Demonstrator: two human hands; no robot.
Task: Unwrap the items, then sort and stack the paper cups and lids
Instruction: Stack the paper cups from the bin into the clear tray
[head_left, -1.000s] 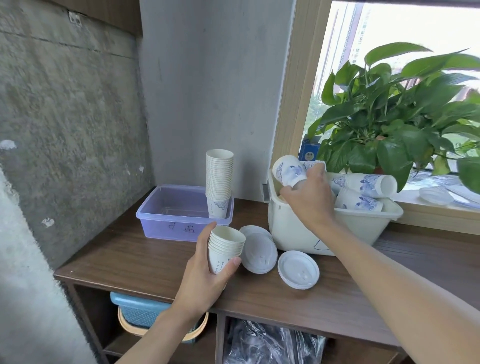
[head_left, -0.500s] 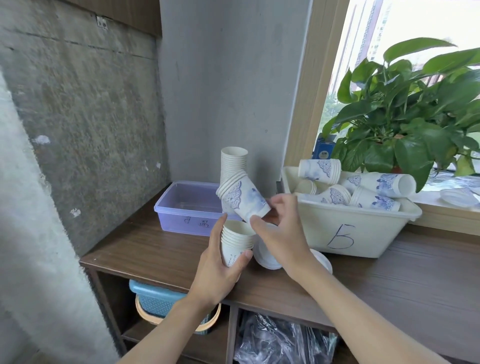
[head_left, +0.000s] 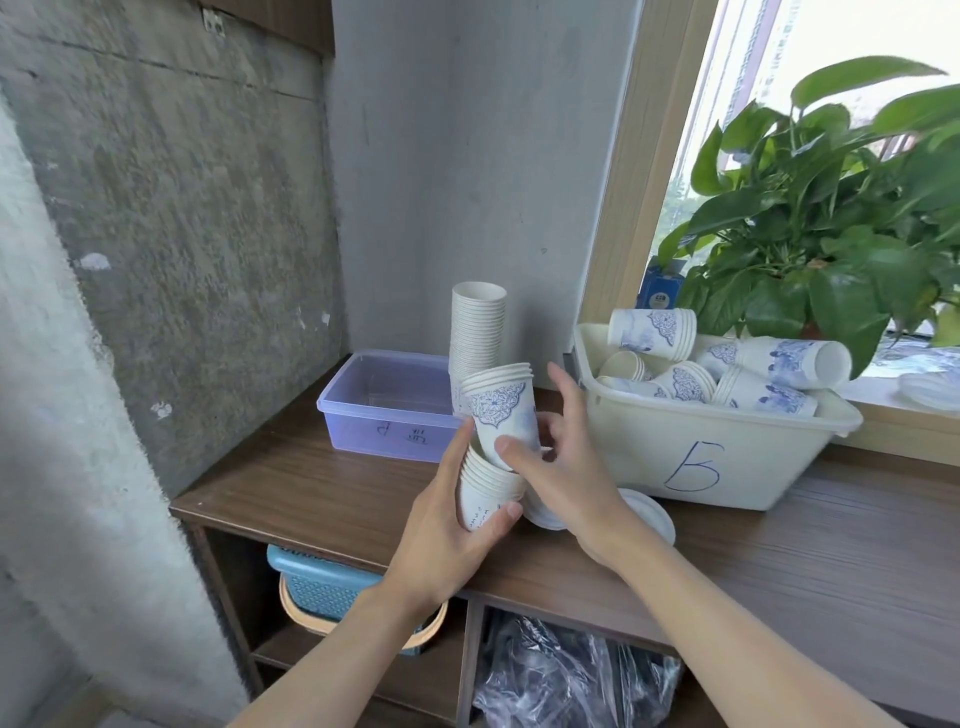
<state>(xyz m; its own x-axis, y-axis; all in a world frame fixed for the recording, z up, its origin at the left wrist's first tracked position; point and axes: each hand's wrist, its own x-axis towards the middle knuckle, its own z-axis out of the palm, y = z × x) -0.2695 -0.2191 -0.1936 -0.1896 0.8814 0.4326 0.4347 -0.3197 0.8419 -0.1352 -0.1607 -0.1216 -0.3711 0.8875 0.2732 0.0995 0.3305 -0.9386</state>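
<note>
The left hand (head_left: 447, 525) grips a short stack (head_left: 488, 491) of paper cups by its lower wall, thumb up the left side and fingers wrapped across the front, just above the table (head_left: 311, 499). The right hand (head_left: 566, 467) pinches a nested bundle of patterned cups (head_left: 501, 410), thumb on the front wall and curled fingers behind (1 finger stands straight and free); the bundle's base sits tilted in the mouth of the short stack.

These cups look very light, with thin paper walls that would dent under a hard squeeze; nested together they should be stiffer, and the rolled rims stiffest of all. A gentle hold at mid-wall suits them; the bundle probably needs straightening before it will seat, since a crooked push could jam or crease it.

More patterned cups lie loose in the white tub (head_left: 701, 457); a tall stack (head_left: 478, 332) stands in the purple box (head_left: 384, 410); lids (head_left: 649, 514) lie flat on the table, partly hidden by the right hand.
</note>
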